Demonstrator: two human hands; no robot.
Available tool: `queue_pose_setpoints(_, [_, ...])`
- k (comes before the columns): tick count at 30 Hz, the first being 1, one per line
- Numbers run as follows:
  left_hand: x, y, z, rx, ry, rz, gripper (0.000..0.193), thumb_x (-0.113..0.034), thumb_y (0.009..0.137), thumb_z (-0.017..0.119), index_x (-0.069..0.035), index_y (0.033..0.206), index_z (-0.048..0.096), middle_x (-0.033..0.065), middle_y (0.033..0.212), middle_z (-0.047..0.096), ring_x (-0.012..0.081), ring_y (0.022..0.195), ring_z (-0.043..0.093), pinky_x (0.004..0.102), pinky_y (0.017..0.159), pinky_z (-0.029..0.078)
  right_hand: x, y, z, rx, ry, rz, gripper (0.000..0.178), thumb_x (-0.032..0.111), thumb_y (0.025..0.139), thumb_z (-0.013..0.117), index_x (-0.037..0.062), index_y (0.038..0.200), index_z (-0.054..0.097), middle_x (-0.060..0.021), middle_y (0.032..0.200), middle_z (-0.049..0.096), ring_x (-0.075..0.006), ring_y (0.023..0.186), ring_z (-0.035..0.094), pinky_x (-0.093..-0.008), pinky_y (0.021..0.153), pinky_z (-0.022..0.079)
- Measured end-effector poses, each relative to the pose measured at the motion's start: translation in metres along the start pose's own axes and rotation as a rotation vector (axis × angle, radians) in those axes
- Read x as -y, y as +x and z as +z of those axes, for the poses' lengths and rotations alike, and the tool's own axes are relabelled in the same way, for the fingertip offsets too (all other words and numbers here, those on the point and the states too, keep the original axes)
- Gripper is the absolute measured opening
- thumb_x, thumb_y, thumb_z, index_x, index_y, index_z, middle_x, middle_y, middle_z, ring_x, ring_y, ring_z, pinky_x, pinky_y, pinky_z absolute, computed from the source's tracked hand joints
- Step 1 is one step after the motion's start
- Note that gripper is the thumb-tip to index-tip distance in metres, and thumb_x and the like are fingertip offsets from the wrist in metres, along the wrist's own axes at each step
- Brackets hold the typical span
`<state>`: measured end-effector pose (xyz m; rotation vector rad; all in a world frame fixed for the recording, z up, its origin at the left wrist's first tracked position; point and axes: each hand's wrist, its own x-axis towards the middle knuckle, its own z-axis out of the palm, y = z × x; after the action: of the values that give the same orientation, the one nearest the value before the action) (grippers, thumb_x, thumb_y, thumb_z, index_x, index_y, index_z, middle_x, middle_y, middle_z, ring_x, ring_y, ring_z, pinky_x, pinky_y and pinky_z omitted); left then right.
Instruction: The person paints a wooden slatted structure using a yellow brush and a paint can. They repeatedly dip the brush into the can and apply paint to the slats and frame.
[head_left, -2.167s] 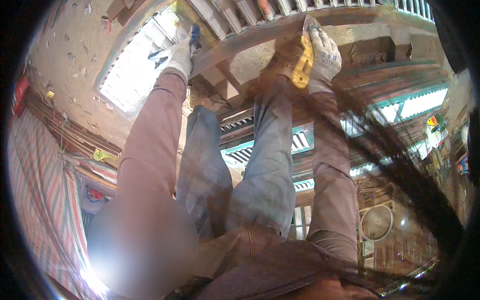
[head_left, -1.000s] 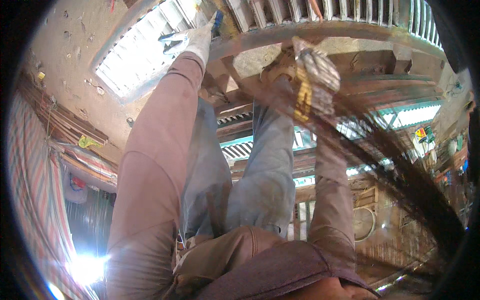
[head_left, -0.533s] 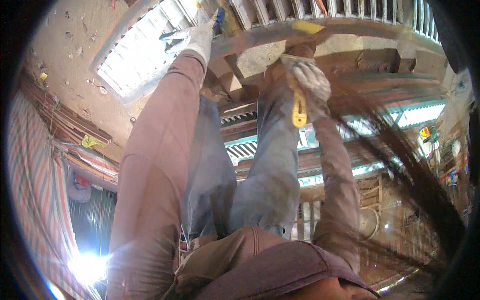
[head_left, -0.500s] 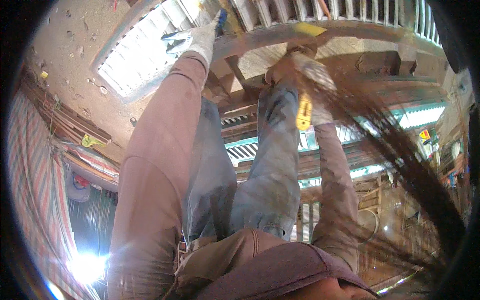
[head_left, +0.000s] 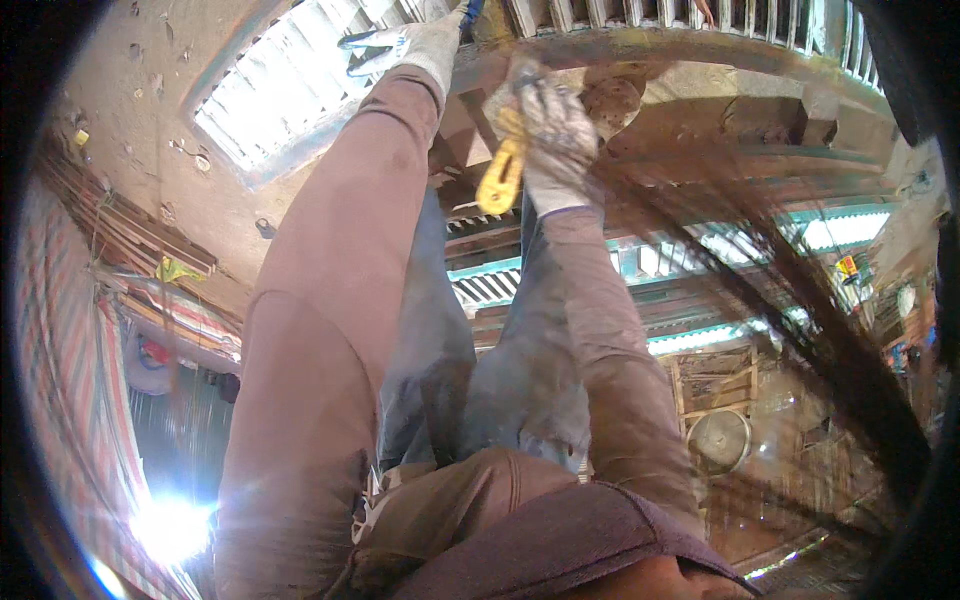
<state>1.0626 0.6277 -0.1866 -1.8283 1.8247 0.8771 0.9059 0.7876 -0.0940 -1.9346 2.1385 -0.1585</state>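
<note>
Left: bright slatted panel (head_left: 270,110), your gloved left hand (head_left: 425,45) spread at it, contact unclear. Then the yellow-handled scraper (head_left: 503,178), just below the wooden rail (head_left: 660,47), butt end toward you, clasped in your gloved right hand (head_left: 560,130); fingers blurred. Probably light, stiff, maybe slick in gloves; best held mid-handle.

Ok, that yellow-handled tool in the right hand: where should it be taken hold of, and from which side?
Probably best by the yellow handle, coming from the wearer's side: its rounded lower end juts out past the right hand, back towards the wearer. The far end is blurred, so I'd avoid it.
</note>
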Motion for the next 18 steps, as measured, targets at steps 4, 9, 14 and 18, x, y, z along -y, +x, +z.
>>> queue_pose_setpoints(4, [-0.013, -0.002, 0.0, -0.007, 0.057, 0.056, 0.063, -0.012, 0.09, 0.056, -0.026, 0.147, 0.033, 0.02, 0.121, 0.049, 0.0354, 0.1, 0.062, 0.0463, 0.092, 0.046, -0.016, -0.008, -0.013, -0.065, 0.23, 0.187, 0.035, 0.015, 0.08, 0.06, 0.016, 0.115, 0.065, -0.003, 0.108, 0.067, -0.0232, 0.096, 0.064, -0.0368, 0.082, 0.052])
queue_pose_setpoints(9, [-0.018, -0.008, 0.001, -0.022, 0.092, 0.128, 0.062, -0.015, 0.091, 0.057, -0.024, 0.147, 0.032, 0.0196, 0.126, 0.045, 0.0356, 0.102, 0.061, 0.0465, 0.093, 0.045, -0.113, 0.018, -0.048, -0.399, -0.028, 0.137, 0.031, 0.015, 0.084, 0.063, 0.0131, 0.114, 0.067, -0.0079, 0.108, 0.069, -0.0256, 0.091, 0.067, -0.0358, 0.079, 0.053])
queue_pose_setpoints(14, [-0.014, -0.015, 0.0, -0.052, 0.159, 0.139, 0.062, -0.018, 0.092, 0.057, -0.022, 0.147, 0.032, 0.0192, 0.132, 0.041, 0.0358, 0.105, 0.06, 0.0467, 0.095, 0.043, -0.087, 0.014, -0.02, -0.037, -0.066, -0.038, 0.037, 0.02, 0.08, 0.059, 0.0216, 0.117, 0.064, -0.0008, 0.114, 0.066, -0.0199, 0.103, 0.064, -0.0336, 0.085, 0.051])
queue_pose_setpoints(18, [-0.016, -0.017, 0.003, -0.073, 0.187, 0.166, 0.061, -0.021, 0.092, 0.058, -0.021, 0.148, 0.031, 0.0189, 0.136, 0.038, 0.036, 0.106, 0.059, 0.0469, 0.096, 0.043, -0.079, 0.016, -0.039, -0.07, -0.142, -0.29, 0.032, 0.023, 0.081, 0.059, 0.0276, 0.113, 0.065, 0.0059, 0.113, 0.066, -0.0149, 0.099, 0.063, -0.0339, 0.083, 0.048])
